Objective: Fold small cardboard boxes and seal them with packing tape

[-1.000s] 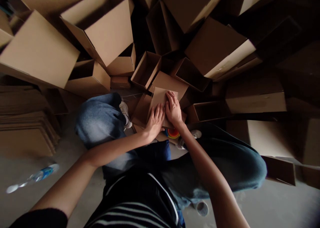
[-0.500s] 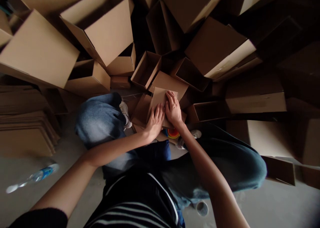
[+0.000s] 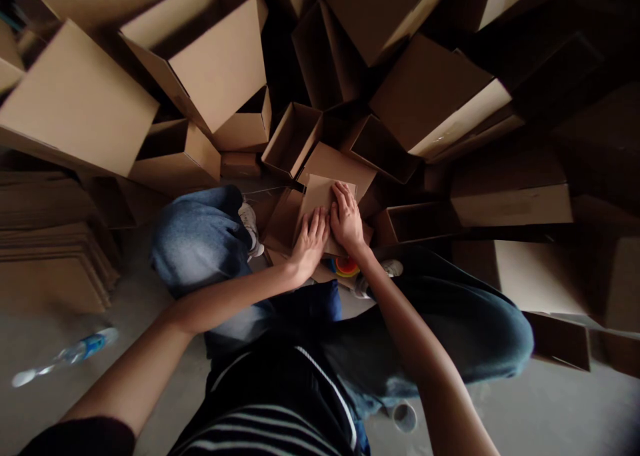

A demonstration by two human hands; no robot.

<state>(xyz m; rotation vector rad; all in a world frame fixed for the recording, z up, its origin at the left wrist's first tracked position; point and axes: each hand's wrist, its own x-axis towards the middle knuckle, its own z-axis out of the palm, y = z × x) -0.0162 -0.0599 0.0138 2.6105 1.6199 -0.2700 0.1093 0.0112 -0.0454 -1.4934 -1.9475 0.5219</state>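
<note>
A small cardboard box lies between my knees, its flaps folded down. My left hand rests flat on its top, fingers stretched out. Beside it, my right hand also presses on the flaps, fingers spread and slightly curved. Both hands touch each other over the box. A roll of tape with a red and orange core lies on the floor just under my right wrist. My legs in blue jeans frame the box on both sides.
Many open and closed cardboard boxes are piled in front and to the right. A stack of flat cardboard sheets lies at the left. A plastic water bottle lies on the concrete floor at the lower left. A tape roll sits behind my right leg.
</note>
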